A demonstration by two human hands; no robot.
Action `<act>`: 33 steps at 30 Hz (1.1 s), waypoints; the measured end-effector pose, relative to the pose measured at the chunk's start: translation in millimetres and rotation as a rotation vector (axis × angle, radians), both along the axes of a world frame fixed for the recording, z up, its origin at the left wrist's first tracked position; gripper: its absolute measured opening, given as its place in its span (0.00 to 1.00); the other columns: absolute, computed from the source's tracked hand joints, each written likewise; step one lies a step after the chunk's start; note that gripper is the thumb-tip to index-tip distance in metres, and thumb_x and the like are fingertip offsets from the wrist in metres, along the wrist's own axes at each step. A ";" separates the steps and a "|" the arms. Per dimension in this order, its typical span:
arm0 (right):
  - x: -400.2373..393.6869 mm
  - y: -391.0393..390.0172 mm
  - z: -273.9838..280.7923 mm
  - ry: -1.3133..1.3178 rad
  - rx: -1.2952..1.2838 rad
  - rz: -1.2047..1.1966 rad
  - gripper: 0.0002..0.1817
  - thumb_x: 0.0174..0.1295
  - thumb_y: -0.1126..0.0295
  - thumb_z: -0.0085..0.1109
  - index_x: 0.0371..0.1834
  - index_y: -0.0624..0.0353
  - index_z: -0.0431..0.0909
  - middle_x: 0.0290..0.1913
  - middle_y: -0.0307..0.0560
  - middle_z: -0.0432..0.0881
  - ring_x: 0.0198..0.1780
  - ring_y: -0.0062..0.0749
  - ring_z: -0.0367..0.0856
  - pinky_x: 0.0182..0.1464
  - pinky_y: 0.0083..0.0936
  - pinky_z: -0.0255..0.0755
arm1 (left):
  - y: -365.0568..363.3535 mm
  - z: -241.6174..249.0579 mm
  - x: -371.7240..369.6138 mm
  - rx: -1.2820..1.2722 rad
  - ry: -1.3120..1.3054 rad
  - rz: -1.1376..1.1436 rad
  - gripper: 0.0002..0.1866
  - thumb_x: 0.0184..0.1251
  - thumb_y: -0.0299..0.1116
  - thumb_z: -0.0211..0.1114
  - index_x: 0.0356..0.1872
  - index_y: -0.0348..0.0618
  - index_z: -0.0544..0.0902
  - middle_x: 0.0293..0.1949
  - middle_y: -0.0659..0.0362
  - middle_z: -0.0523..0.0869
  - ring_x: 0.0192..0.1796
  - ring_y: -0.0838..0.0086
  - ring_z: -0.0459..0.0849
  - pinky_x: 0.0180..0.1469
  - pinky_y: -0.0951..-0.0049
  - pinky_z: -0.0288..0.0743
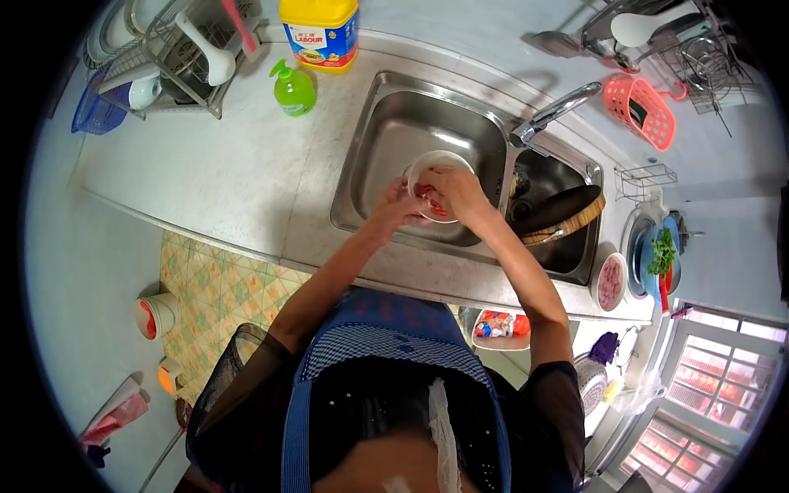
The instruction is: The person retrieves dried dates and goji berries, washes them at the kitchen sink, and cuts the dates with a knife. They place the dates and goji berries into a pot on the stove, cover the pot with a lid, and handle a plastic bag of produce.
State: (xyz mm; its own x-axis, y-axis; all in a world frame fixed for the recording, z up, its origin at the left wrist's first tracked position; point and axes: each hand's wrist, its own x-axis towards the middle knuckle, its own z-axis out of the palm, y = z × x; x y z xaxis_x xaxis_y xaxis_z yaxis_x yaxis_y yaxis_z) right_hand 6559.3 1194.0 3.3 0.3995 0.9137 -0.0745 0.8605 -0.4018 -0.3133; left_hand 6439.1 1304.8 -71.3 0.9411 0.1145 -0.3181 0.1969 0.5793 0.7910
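A round whitish bowl [421, 164] is held over the large left basin of the steel sink [386, 140]. Red pieces [436, 205], perhaps cut chili, lie inside it; their exact kind is too small to make out. My left hand [398, 207] grips the bowl at its left side, thumb over the rim. Reaching in from the right, my right hand [462, 194] has its fingers curled down inside the bowl. The fingertips are partly hidden, so whatever they pinch does not show.
The faucet [559, 113] arches behind the sink. In the right basin leans a dark pan [559, 209] with a wooden lid [575, 222]. A bowl of pinkish meat [610, 282] stands at the right. Green soap bottle [294, 89] and yellow jug [322, 33] stand behind.
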 end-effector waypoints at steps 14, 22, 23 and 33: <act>-9.1 -26.0 4.1 -0.049 0.197 0.006 0.17 0.44 0.78 0.58 0.40 0.54 0.79 0.45 0.44 0.79 0.44 0.44 0.78 0.45 0.31 0.73 | -0.3 8.2 -7.7 -0.007 -0.027 -0.021 0.30 0.58 0.33 0.61 0.62 0.44 0.61 0.50 0.57 0.76 0.47 0.73 0.79 0.44 0.71 0.79; -2.0 -44.3 1.3 0.353 0.651 -0.401 0.08 0.58 0.77 0.53 0.39 0.57 0.78 0.38 0.44 0.80 0.41 0.32 0.79 0.41 0.23 0.73 | 6.0 4.3 -9.5 0.006 -0.031 -0.017 0.32 0.56 0.33 0.62 0.62 0.41 0.60 0.51 0.55 0.75 0.47 0.72 0.80 0.43 0.70 0.80; -3.8 -46.6 -6.4 0.673 0.838 -0.564 0.08 0.61 0.75 0.50 0.41 0.59 0.77 0.38 0.42 0.80 0.41 0.29 0.79 0.42 0.22 0.73 | 6.5 2.2 -9.9 0.016 -0.037 0.000 0.32 0.56 0.33 0.62 0.61 0.41 0.61 0.51 0.54 0.75 0.47 0.71 0.80 0.42 0.70 0.80; -42.0 -51.1 -102.8 1.908 1.309 -1.039 0.17 0.68 0.60 0.38 0.47 0.58 0.75 0.46 0.40 0.80 0.48 0.28 0.76 0.55 0.29 0.67 | 12.1 -3.8 -9.9 0.149 -0.092 0.087 0.31 0.52 0.31 0.68 0.57 0.39 0.64 0.51 0.54 0.70 0.43 0.72 0.81 0.36 0.76 0.81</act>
State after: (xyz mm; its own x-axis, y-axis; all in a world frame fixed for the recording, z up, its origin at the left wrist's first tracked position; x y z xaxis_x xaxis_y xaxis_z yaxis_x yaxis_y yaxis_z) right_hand 6517.3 1142.9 -99.6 0.7217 0.4440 -0.5311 -0.6811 0.5923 -0.4304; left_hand 6429.2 1316.9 -75.0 0.9499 0.2361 -0.2048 0.0741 0.4662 0.8815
